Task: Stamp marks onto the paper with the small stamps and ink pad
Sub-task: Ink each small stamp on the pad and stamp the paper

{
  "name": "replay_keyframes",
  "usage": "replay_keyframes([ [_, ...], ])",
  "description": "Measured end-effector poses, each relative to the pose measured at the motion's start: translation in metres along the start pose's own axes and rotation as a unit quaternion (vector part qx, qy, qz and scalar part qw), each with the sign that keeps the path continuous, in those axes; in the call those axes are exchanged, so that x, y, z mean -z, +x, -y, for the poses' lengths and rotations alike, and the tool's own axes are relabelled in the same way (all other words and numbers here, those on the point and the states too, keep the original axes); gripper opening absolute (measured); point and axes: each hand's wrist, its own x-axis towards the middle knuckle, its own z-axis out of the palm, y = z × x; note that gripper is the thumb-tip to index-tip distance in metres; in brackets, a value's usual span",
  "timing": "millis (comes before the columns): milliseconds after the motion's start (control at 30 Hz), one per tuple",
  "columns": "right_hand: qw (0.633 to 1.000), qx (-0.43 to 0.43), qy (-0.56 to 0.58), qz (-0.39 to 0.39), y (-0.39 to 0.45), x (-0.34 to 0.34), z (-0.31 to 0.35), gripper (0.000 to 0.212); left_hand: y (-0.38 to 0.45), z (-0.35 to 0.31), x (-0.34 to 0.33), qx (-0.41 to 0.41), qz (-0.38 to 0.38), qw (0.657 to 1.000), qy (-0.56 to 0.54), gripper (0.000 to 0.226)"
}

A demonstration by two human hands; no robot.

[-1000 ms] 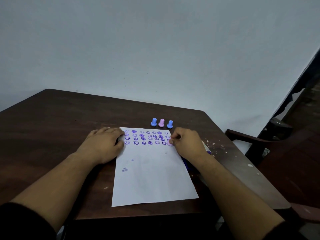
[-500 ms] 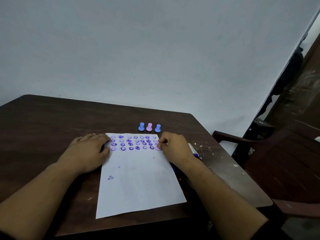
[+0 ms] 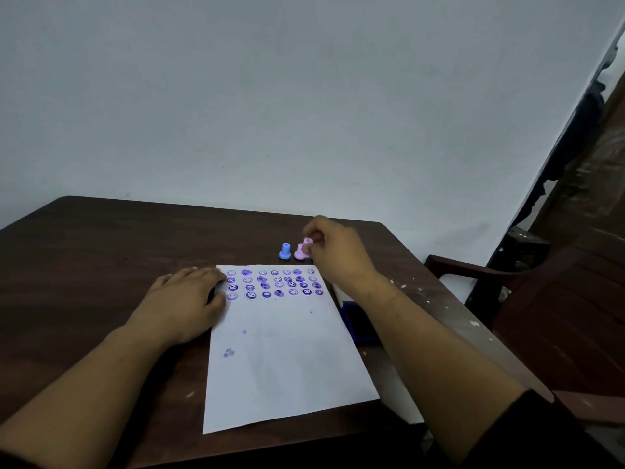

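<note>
A white paper [image 3: 284,353] lies on the dark wooden table [image 3: 101,252], with rows of purple smiley stamp marks along its far end. My left hand [image 3: 186,299] rests flat on the paper's left edge. My right hand [image 3: 333,253] is raised beyond the paper's far right corner, pinching a small pink stamp [image 3: 307,242]. Just below it stand another pink stamp [image 3: 299,252] and a blue stamp [image 3: 285,251]. A third standing stamp is hidden behind my hand. The dark blue ink pad [image 3: 360,323] lies right of the paper, partly under my right forearm.
A dark wooden chair [image 3: 541,299] stands to the right of the table. A plain pale wall rises behind the table's far edge. White paint flecks dot the table's right side.
My right hand has lifted the pink stamp off the paper's last row and carried it away to the row of standing stamps. The left hand has stayed on the paper.
</note>
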Motion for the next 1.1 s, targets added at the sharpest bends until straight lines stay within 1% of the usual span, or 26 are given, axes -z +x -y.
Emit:
replay_keyframes([
  [67,0.998,-0.007,0.058,0.001,0.012,-0.003,0.008,0.02,0.0,0.0,0.0,0.0,0.001,1.0,0.0,0.051],
  [100,0.998,-0.007,0.068,0.001,0.018,-0.006,0.011,0.021,0.0,0.0,0.001,0.001,0.002,1.0,-0.002,0.051],
  [233,0.998,-0.003,0.051,0.019,0.038,-0.022,0.019,0.02,-0.001,0.002,0.0,0.002,0.005,1.0,-0.006,0.054],
  [400,0.999,0.002,0.001,0.045,0.053,-0.048,0.018,0.018,0.0,0.004,-0.002,0.004,0.002,1.0,-0.01,0.059],
  [567,0.996,-0.014,-0.056,0.068,0.063,-0.065,0.012,0.013,0.001,0.004,-0.001,0.001,0.001,1.0,-0.005,0.056],
  [733,0.989,0.017,-0.119,0.081,0.068,-0.069,0.013,0.011,0.001,0.003,-0.002,0.002,-0.003,1.0,-0.004,0.052],
  [867,0.984,0.027,-0.143,0.098,0.071,-0.073,0.017,0.014,0.001,0.002,-0.002,0.002,-0.004,1.0,0.0,0.052],
  [1100,0.982,0.027,-0.15,0.113,0.068,-0.078,0.017,0.02,0.002,0.002,-0.001,0.0,-0.001,1.0,0.004,0.052],
])
